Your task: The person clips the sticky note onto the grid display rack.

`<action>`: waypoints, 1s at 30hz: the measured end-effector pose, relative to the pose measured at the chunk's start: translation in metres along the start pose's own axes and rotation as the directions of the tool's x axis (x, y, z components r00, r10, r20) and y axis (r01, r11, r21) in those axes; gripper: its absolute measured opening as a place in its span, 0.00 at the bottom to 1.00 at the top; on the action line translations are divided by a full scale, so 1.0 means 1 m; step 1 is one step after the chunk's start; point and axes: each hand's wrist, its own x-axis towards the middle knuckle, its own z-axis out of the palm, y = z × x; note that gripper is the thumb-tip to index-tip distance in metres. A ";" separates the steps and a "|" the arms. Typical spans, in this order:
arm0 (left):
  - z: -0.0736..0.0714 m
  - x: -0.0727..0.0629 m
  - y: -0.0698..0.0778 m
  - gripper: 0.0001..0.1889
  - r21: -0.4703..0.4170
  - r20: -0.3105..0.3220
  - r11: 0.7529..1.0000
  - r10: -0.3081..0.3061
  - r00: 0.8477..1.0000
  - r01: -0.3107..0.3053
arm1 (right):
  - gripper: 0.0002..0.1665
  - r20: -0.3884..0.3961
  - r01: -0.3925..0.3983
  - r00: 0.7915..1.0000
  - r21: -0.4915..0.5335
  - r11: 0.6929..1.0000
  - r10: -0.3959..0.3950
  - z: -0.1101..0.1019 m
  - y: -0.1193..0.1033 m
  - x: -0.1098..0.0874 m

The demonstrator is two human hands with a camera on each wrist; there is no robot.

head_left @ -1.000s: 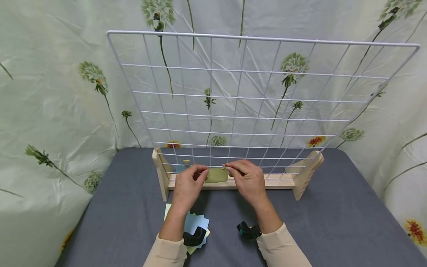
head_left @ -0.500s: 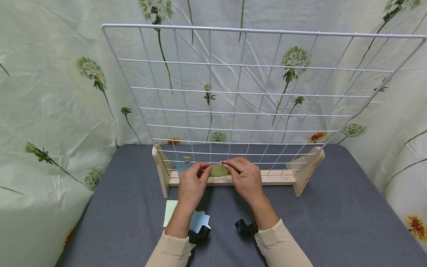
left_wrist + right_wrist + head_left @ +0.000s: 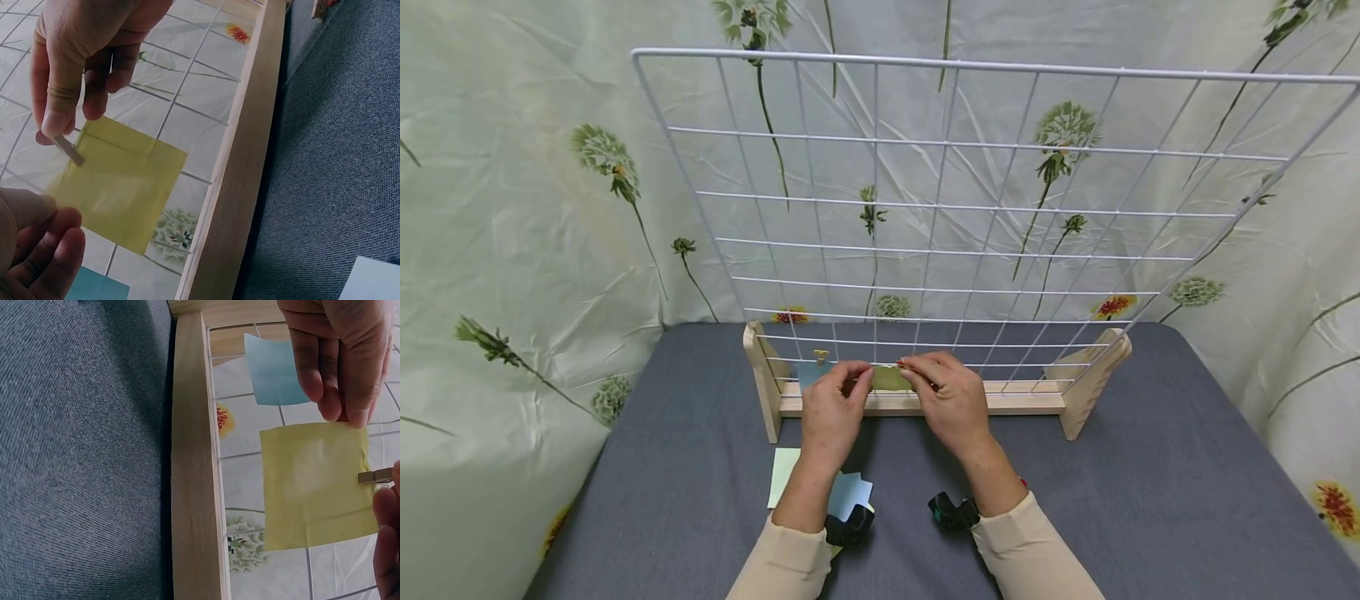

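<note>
A yellow-green sticky note [image 3: 889,379] lies against the lower part of a white wire grid [image 3: 932,208]. My left hand [image 3: 832,414] pinches the note's upper left corner between thumb and forefinger. At the note's upper edge, a small wooden clothespin [image 3: 375,476] is pinched by my right hand [image 3: 952,404]; its tip overlaps the paper in both wrist views. Whether its jaws also grip a wire cannot be told. To the left, a blue sticky note [image 3: 275,372] hangs on the grid, with a yellowish clip [image 3: 820,356] at its top.
The grid stands in a wooden base [image 3: 1022,402] with an upright at each end. Loose green and blue paper notes [image 3: 850,493] lie on the grey cloth-covered table [image 3: 685,517], partly under my left forearm. A flower-patterned curtain [image 3: 535,250] hangs behind.
Both hands have moved slightly forward, bringing the yellow-green note up to the grid. The right hand has shifted a little left, closer to the left hand. The head view has tilted slightly.
</note>
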 end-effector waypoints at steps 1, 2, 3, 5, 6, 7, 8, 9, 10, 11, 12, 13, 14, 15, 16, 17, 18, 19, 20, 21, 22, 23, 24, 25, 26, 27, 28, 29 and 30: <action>0.000 0.000 0.000 0.05 0.001 -0.002 1.000 0.003 1.000 -0.003 | 0.08 0.002 -0.002 1.000 -0.004 1.000 0.002 0.000 0.000 0.000; 0.000 0.000 0.000 0.05 0.007 -0.004 1.000 0.004 1.000 -0.004 | 0.09 0.004 -0.004 1.000 -0.006 1.000 0.004 0.000 -0.001 0.000; 0.000 0.000 0.001 0.05 0.014 -0.008 1.000 0.007 1.000 -0.007 | 0.09 0.005 -0.006 1.000 -0.008 1.000 0.006 -0.001 -0.001 0.000; -0.001 0.000 0.001 0.04 0.031 -0.016 0.999 0.017 1.000 -0.017 | 0.10 0.002 -0.009 1.000 -0.011 1.000 0.009 -0.001 -0.001 0.000; -0.001 0.000 0.001 0.04 0.042 -0.021 0.999 0.022 1.000 -0.022 | 0.11 0.003 -0.011 1.000 -0.013 1.000 0.011 -0.001 -0.002 0.000; -0.001 0.000 0.001 0.04 0.052 -0.025 0.998 0.026 0.999 -0.025 | 0.11 0.003 -0.015 1.000 -0.014 1.000 0.015 -0.001 -0.002 0.000; -0.001 0.000 0.002 0.04 0.064 -0.029 0.998 0.029 0.999 -0.028 | 0.11 0.004 -0.020 1.000 -0.013 1.000 0.020 -0.001 -0.002 0.000; -0.002 0.000 0.002 0.04 0.072 -0.032 0.997 0.034 0.999 -0.031 | 0.11 0.005 -0.026 1.000 -0.013 1.000 0.026 0.000 -0.002 0.000; -0.002 0.000 0.003 0.04 0.077 -0.033 0.997 0.034 0.999 -0.032 | 0.11 0.006 -0.032 0.999 -0.013 0.999 0.032 0.000 -0.002 0.000; -0.002 0.000 0.003 0.04 0.081 -0.033 0.996 0.034 0.999 -0.031 | 0.11 0.010 -0.040 0.999 -0.012 0.999 0.040 0.000 -0.002 0.000; -0.003 -0.001 0.003 0.04 0.082 -0.032 0.996 0.033 0.999 -0.030 | 0.11 0.013 -0.048 0.999 -0.008 0.999 0.048 -0.001 -0.002 0.000; -0.003 -0.001 0.004 0.05 0.083 -0.032 0.996 0.032 0.999 -0.029 | 0.10 0.013 -0.054 0.998 -0.003 0.999 0.054 -0.001 -0.002 0.000; -0.003 -0.001 0.004 0.05 0.084 -0.031 0.996 0.031 0.999 -0.028 | 0.10 0.015 -0.062 0.998 0.001 0.998 0.062 -0.001 -0.002 -0.001; -0.003 -0.001 0.004 0.05 0.084 -0.032 0.996 0.031 0.999 -0.028 | 0.10 0.015 -0.067 0.998 0.003 0.998 0.067 -0.001 -0.002 -0.001; -0.003 -0.001 0.004 0.05 0.085 -0.032 0.996 0.033 0.999 -0.030 | 0.10 0.014 -0.072 0.997 0.006 0.997 0.072 -0.001 -0.003 -0.001; -0.003 -0.001 0.004 0.05 0.086 -0.032 0.996 0.035 0.999 -0.032 | 0.10 0.013 -0.078 0.997 0.009 0.997 0.077 -0.001 -0.003 -0.001; -0.004 -0.001 0.004 0.05 0.087 -0.033 0.996 0.037 0.999 -0.034 | 0.10 0.009 -0.081 0.997 0.011 0.997 0.080 -0.002 -0.003 -0.001; -0.004 -0.002 0.005 0.05 0.089 -0.033 0.995 0.039 0.999 -0.036 | 0.10 0.004 -0.084 0.996 0.011 0.996 0.084 -0.002 -0.004 -0.001; -0.004 -0.002 0.005 0.04 0.090 -0.033 0.995 0.042 0.999 -0.039 | 0.10 -0.001 -0.087 0.996 0.009 0.996 0.087 -0.001 -0.004 -0.001; -0.004 -0.002 0.005 0.04 0.091 -0.032 0.995 0.044 0.999 -0.041 | 0.11 -0.006 -0.086 0.996 0.008 0.996 0.086 -0.001 -0.004 -0.001; -0.004 -0.002 0.006 0.04 0.092 -0.031 0.995 0.046 0.998 -0.043 | 0.11 -0.010 -0.086 0.996 0.008 0.996 0.086 -0.001 -0.004 -0.001; -0.004 -0.002 0.006 0.04 0.092 -0.030 0.995 0.047 0.998 -0.044 | 0.11 -0.014 -0.084 0.996 0.008 0.996 0.084 -0.001 -0.004 -0.001; -0.004 -0.002 0.006 0.04 0.091 -0.030 0.995 0.048 0.998 -0.045 | 0.11 -0.016 -0.081 0.997 0.009 0.997 0.081 -0.001 -0.004 -0.001; -0.004 -0.002 0.006 0.04 0.090 -0.031 0.995 0.050 0.998 -0.047 | 0.11 -0.018 -0.079 0.997 0.010 0.997 0.079 -0.001 -0.004 -0.002; -0.005 -0.002 0.006 0.04 0.087 -0.033 0.995 0.051 0.998 -0.048 | 0.11 -0.019 -0.076 0.997 0.011 0.997 0.076 -0.001 -0.005 -0.001; -0.005 -0.002 0.006 0.04 0.087 -0.035 0.995 0.052 0.998 -0.049 | 0.11 -0.020 -0.074 0.997 0.016 0.997 0.074 -0.002 -0.005 -0.002; -0.006 -0.002 0.006 0.04 0.086 -0.036 0.995 0.053 0.998 -0.050 | 0.11 -0.022 -0.071 0.997 0.021 0.997 0.071 -0.002 -0.005 -0.002; -0.006 -0.002 0.006 0.04 0.085 -0.039 0.995 0.055 0.998 -0.051 | 0.12 -0.024 -0.068 0.997 0.027 0.997 0.069 -0.003 -0.005 -0.002; -0.007 -0.002 0.006 0.04 0.085 -0.040 0.995 0.057 0.998 -0.053 | 0.12 -0.024 -0.068 0.997 0.035 0.997 0.069 -0.005 -0.005 -0.002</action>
